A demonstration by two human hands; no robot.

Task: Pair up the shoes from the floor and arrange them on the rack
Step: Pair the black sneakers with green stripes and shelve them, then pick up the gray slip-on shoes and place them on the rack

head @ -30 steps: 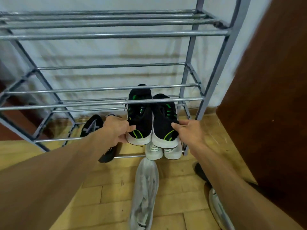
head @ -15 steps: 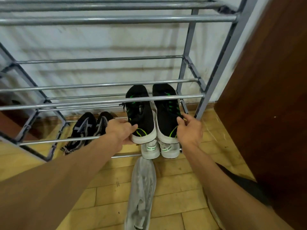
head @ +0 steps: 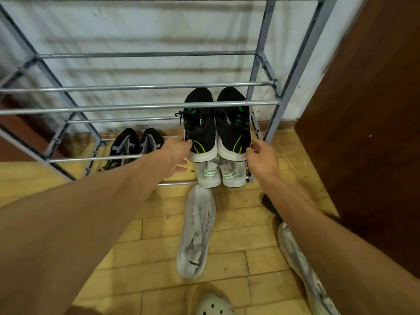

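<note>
A yellow tiled floor (head: 227, 226) meets a pale wall, against which a grey metal-tube shoe rack (head: 141, 108) is set. A pair of black knit sneakers with green stripes and white soles (head: 218, 128) is placed on a lower shelf at the right end, heels outward. The left heel is pinched by the left hand (head: 178, 153), the right heel by the right hand (head: 263, 158). Directly below, a pair of grey-white sneakers (head: 219, 176) is seen; a black-and-grey mesh pair (head: 134, 145) rests to the left. One grey shoe (head: 196, 233) is left unpaired on the floor. If the heels are released short of the front bar, the pair could probably tip off the tubes.
</note>
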